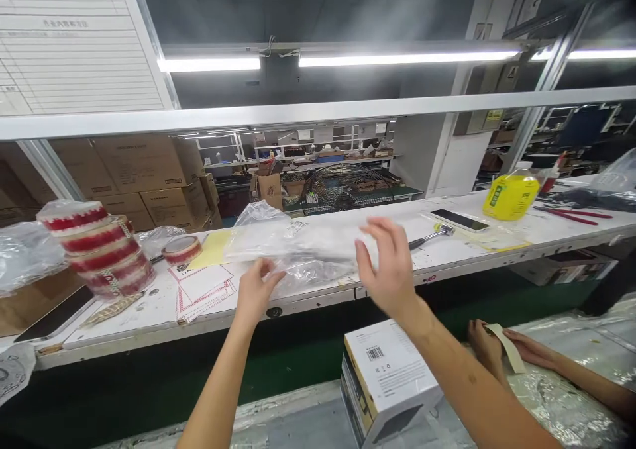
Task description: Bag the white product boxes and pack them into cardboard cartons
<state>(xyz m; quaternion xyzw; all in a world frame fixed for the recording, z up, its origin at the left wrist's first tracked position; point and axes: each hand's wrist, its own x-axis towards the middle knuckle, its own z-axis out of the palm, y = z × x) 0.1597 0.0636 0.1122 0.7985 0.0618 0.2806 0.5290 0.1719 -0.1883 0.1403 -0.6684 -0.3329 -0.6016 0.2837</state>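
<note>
Clear plastic bags [303, 237] lie crumpled on the white bench, printed on their upper part. My left hand [257, 282] is at their lower left edge, fingers bent, thumb apart from the index finger; a thin edge of plastic may touch the fingertips. Above the right end of the bags, my right hand [387, 263] is raised with its fingers spread and slightly blurred, holding nothing. Below it, a white printed box [392, 366] stands on the lower surface in front of the bench, partly behind my right forearm.
Stacked tape rolls [104, 250], a single roll [181, 249] and printed labels [203, 289] lie left. A hammer [430, 237], phone [460, 220], yellow bottle [511, 194] and red-handled pliers [571, 216] lie right. Another person's hands [489, 353] hold a pale strip at lower right.
</note>
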